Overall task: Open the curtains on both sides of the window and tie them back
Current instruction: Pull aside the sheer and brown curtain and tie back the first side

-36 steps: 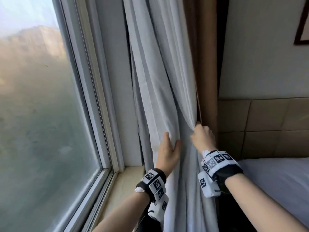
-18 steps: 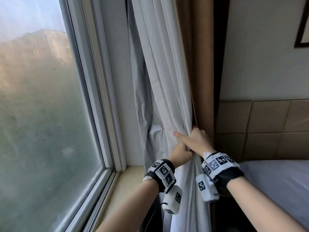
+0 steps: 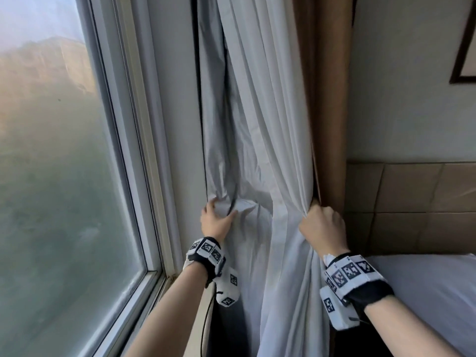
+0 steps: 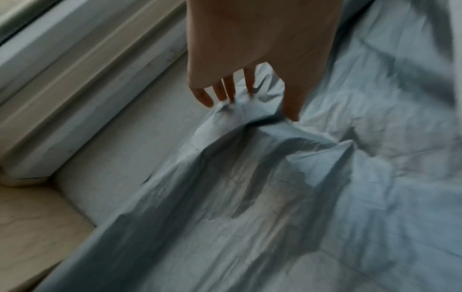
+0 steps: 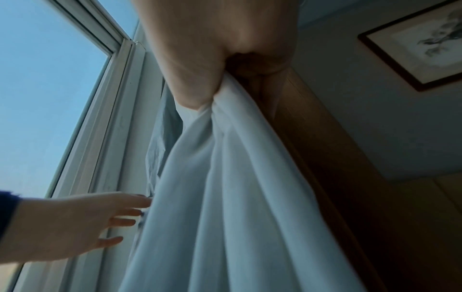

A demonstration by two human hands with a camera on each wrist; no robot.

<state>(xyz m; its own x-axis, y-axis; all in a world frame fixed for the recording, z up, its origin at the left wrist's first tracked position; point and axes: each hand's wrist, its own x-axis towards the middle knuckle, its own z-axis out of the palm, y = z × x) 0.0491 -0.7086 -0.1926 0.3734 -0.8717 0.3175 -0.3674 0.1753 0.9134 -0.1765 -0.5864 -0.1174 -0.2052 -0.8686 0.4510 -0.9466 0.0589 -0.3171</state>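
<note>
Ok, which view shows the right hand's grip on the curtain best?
Right wrist: the right hand visibly bunches the curtain in its fist. Head view shows only the back of the fist; left wrist doesn't show it.

Picture: dark-framed picture (image 3: 463, 47) high on the pale wall, up and right of the right hand.
Headboard: tan padded panelled headboard (image 3: 417, 202) just right of the right hand.
Bedding: white bed linen (image 3: 438, 287) below it, beside the right wrist.
Ledge: beige stone sill (image 4: 32, 233) under the left hand.
</note>
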